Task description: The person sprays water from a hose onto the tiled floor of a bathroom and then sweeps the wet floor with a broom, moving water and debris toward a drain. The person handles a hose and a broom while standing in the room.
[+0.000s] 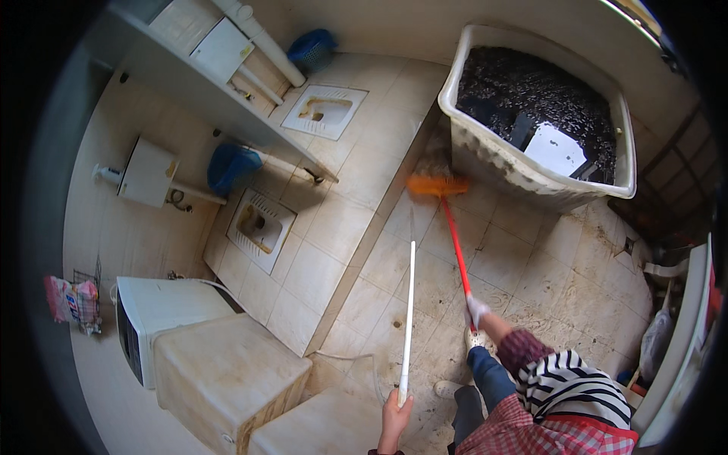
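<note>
My left hand [396,415], bare, grips the lower end of a slim white tube [408,318] that points away from me over the floor. A thin streak, seemingly water, leaves its tip. In a white glove, my right hand [476,311] holds the red handle [455,244] of a broom. The broom's orange head [437,185] is blurred and rests low on the tiles, close to the raised step and the large tub. Wet, dirt-streaked floor tiles [512,273] lie around the broom.
A big grimy white tub [515,165] holds dark liquid. Two squat toilets [261,227] sit on a raised tiled platform [324,244], divided by a grey partition [227,91]. Blue baskets [232,166] stand there. A washing machine [176,307] and a stained bin [227,369] are at left.
</note>
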Action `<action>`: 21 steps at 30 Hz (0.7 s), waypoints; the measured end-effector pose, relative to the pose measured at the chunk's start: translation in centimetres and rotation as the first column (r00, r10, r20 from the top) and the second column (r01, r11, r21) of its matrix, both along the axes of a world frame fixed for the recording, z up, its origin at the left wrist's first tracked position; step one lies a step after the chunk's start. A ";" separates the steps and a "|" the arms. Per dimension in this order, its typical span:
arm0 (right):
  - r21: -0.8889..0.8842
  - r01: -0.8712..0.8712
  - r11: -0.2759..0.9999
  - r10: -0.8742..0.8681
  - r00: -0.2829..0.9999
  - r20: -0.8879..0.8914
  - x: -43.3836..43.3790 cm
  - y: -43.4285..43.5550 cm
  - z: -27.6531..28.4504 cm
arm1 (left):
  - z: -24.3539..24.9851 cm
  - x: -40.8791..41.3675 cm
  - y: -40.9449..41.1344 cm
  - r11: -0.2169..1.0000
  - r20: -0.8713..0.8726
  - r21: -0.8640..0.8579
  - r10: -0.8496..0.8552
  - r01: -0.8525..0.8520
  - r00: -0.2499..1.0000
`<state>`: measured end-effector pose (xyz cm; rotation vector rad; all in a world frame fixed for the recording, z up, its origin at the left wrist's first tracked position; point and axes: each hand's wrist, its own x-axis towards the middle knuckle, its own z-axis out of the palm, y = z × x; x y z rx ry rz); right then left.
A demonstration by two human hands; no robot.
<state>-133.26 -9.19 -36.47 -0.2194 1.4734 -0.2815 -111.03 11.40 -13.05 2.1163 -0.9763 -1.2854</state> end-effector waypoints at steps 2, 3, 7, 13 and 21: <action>-0.162 -0.110 0.981 0.014 0.863 -0.505 -2.7 10.3 -4.6 | 0.4 -0.9 -2.3 0.997 -0.013 0.015 -0.081 0.081 0.997; 0.178 -0.023 0.984 0.062 0.975 -0.215 -2.7 13.4 -0.2 | 0.0 -0.6 -1.6 0.998 -0.001 0.020 -0.051 0.051 0.999; 0.327 -0.157 0.932 0.238 0.945 -0.223 -3.2 18.0 9.0 | -1.1 -1.8 -1.6 0.998 -0.010 0.011 -0.062 0.062 0.998; -0.007 -0.241 0.970 0.222 0.903 -0.368 -5.3 3.5 -8.8 | -0.4 -3.2 -2.6 0.992 -0.062 0.121 -0.025 0.032 0.998; 0.266 -0.043 0.963 0.037 0.999 0.027 6.1 4.0 2.8 | 0.7 0.7 6.1 0.990 0.147 0.137 0.015 -0.035 0.989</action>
